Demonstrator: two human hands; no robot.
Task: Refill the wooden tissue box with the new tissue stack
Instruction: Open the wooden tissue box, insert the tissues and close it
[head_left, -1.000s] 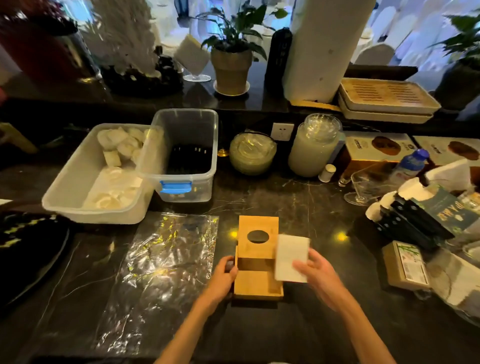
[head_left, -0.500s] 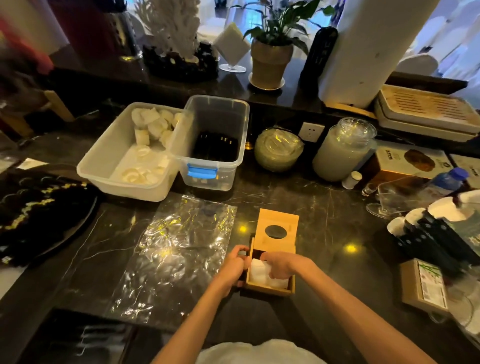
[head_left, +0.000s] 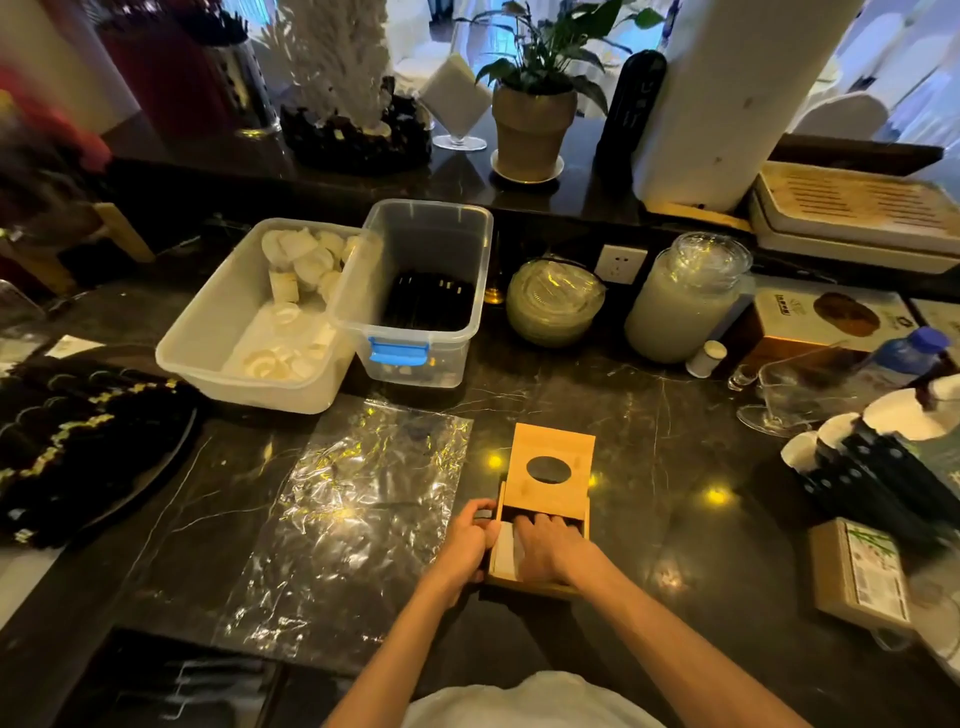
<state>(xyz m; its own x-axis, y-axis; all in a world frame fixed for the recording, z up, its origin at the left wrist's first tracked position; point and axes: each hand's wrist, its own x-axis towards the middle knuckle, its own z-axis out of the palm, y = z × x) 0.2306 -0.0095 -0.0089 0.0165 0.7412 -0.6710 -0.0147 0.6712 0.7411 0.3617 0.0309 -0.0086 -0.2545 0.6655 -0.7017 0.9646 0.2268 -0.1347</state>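
Observation:
The wooden tissue box (head_left: 540, 584) sits on the dark marble counter in front of me. Its sliding lid (head_left: 551, 462), with an oval hole, is pushed back so the near half stands uncovered. The white tissue stack (head_left: 505, 550) lies inside the box, mostly hidden under my right hand (head_left: 543, 545), which lies flat on top of it with fingers reaching under the lid's edge. My left hand (head_left: 470, 543) grips the box's left wall, thumb on the rim.
A crumpled clear plastic wrapper (head_left: 353, 514) lies left of the box. Behind it stand two plastic bins (head_left: 260, 332) (head_left: 426, 291), a glass bowl (head_left: 553, 304) and a jar (head_left: 685, 296). Stacked cups and boxes (head_left: 862, 467) crowd the right side; a dark tray (head_left: 78, 447) sits left.
My right hand brought the tissue stack from above the box down into it and now lies flat on it. The view shifted, so the box appears further right.

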